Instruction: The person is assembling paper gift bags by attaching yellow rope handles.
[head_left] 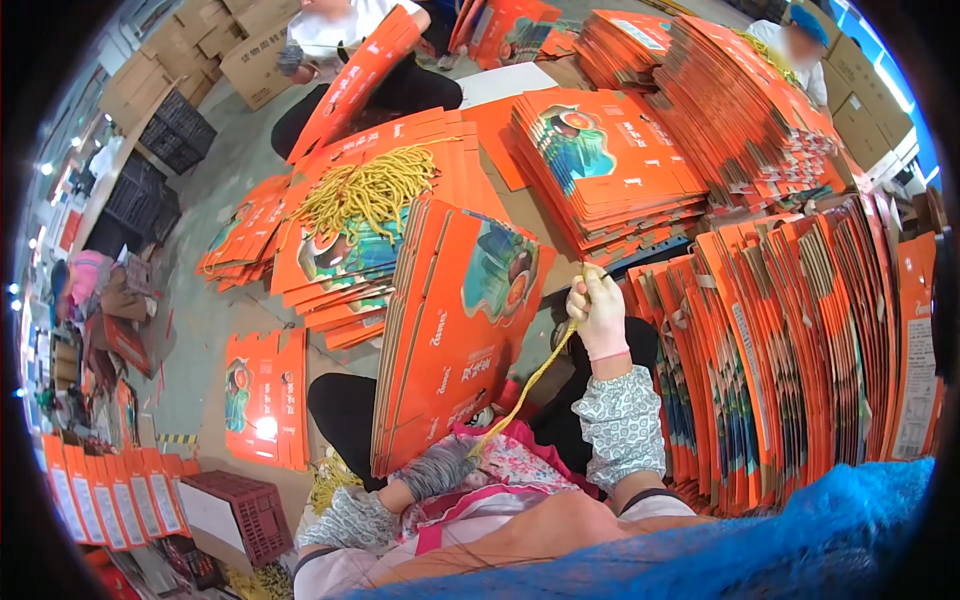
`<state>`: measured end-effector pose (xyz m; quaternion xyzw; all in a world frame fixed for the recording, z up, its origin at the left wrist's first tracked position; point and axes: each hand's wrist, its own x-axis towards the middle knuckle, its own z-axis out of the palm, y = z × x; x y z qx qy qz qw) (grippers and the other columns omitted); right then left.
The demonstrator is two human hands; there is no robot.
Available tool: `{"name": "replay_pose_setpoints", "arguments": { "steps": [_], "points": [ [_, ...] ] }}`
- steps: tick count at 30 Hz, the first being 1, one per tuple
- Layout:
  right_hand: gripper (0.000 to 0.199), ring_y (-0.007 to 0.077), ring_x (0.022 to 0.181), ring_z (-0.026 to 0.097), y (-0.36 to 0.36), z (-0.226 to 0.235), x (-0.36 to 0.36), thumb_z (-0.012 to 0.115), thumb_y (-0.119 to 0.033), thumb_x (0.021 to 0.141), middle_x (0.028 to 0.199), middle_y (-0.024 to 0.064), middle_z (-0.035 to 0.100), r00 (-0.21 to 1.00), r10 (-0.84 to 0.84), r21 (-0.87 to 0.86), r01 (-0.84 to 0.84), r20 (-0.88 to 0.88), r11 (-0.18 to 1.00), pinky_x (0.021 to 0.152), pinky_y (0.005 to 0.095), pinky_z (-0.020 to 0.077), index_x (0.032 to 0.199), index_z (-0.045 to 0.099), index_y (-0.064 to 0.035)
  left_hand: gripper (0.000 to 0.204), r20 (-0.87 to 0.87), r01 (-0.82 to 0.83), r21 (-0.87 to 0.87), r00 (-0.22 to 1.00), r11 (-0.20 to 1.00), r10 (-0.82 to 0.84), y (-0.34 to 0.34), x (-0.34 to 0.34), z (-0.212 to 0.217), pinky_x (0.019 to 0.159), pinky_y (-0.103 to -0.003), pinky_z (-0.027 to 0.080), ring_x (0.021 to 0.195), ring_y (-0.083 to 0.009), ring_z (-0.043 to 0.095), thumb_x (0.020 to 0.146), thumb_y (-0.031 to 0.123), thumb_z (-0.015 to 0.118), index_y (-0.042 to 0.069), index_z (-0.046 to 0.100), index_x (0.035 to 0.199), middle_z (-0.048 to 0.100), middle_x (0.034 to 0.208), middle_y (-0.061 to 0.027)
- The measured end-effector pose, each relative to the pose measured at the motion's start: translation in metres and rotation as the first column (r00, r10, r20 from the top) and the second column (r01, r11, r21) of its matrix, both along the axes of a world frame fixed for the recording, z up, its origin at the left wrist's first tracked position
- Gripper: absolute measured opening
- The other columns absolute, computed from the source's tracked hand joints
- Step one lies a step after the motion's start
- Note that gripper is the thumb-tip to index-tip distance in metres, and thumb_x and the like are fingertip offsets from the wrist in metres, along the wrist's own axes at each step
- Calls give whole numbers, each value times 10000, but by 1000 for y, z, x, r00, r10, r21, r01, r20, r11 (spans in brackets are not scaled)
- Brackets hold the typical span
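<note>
A bundle of flat orange cartons (450, 350) with a green picture stands tilted between my knees. Raised to the right of the bundle, my right hand (598, 312), in a pale glove, is closed in a pinch on a yellow cord (535, 378). The cord slopes down to my left hand (440, 472), which wears a grey glove and lies against the bundle's lower edge. Its fingers look curled at the cord's lower end, though they are partly hidden. A heap of yellow cords (370, 190) rests on a stack of flat cartons (335, 265) beyond the bundle.
Upright flat cartons (780, 350) fill the right side. More stacks (610, 160) rise at the far right. One carton piece (265, 395) lies on the left, near a dark red crate (235, 520). A person (350, 50) sits opposite, holding cartons; another person (795, 50) is far right.
</note>
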<state>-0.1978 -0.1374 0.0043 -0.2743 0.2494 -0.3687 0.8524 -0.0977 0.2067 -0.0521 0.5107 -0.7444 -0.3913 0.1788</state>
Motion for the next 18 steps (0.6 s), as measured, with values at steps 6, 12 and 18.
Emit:
{"name": "replay_pose_setpoints", "arguments": {
  "steps": [6, 12, 18],
  "points": [
    [124, 40, 453, 311, 8, 2, 5, 499, -180, 950, 679, -18, 426, 994, 21, -118, -34, -111, 992, 397, 186, 239, 1018, 520, -78, 643, 65, -604, -626, 590, 493, 805, -67, 22, 97, 990, -457, 368, 1156, -392, 453, 798, 191, 641, -12, 364, 1341, 484, 1257, -215],
    [260, 28, 463, 351, 2, -3, 9, 537, -116, 903, 769, 9, 550, 970, 185, -130, -207, -157, 970, 405, 173, 271, 1149, 529, -32, 682, 254, -552, -736, 310, 391, 916, -111, 40, 107, 920, -454, 410, 1089, -400, 476, 766, 219, 664, -59, 373, 1316, 469, 1198, -260],
    [260, 35, 430, 343, -14, 18, 38, 489, -122, 932, 824, 55, 628, 928, 366, -113, -371, -65, 922, 390, 186, 256, 1162, 516, -3, 629, 322, -622, -668, 252, 408, 913, -116, 36, 123, 906, -438, 419, 1078, -375, 490, 770, 257, 654, -59, 441, 1270, 493, 1151, -254]
  ]
}}
